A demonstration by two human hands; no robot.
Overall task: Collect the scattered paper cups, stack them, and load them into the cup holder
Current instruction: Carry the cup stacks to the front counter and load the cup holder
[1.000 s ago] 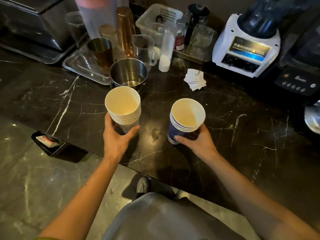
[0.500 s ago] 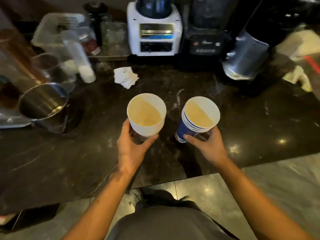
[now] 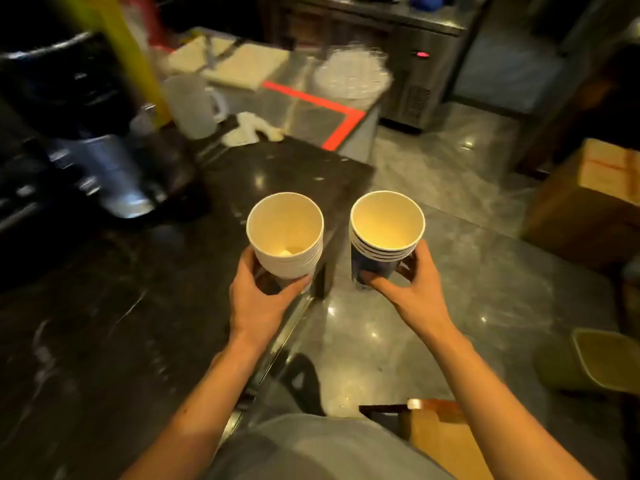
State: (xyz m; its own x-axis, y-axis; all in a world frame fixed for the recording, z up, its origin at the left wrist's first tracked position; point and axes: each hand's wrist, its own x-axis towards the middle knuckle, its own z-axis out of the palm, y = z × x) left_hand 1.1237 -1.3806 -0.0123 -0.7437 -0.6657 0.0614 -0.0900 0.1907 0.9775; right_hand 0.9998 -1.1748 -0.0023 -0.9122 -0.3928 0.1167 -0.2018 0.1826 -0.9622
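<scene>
My left hand (image 3: pixel 258 299) grips a stack of several white paper cups (image 3: pixel 285 237) from below, upright, over the right end of the black marble counter (image 3: pixel 104 323). My right hand (image 3: pixel 412 289) holds a second stack of several cups with blue sides (image 3: pixel 386 233), upright, out past the counter's edge and above the floor. Both stacks stand level with each other, a small gap between them. No cup holder can be made out in this blurred view.
A metal jug (image 3: pixel 117 174) and dark machines stand at the counter's left back. Beyond lie a frosted pitcher (image 3: pixel 194 105), a crumpled cloth (image 3: pixel 252 129) and a steel worktop with red tape (image 3: pixel 311 98). Cardboard boxes (image 3: pixel 588 202) and a bin (image 3: pixel 595 362) stand on the floor at right.
My view has swung to the right, past the blenders to the counter's end. Both hands kept their cup stacks, and the blue stack now hangs over the floor.
</scene>
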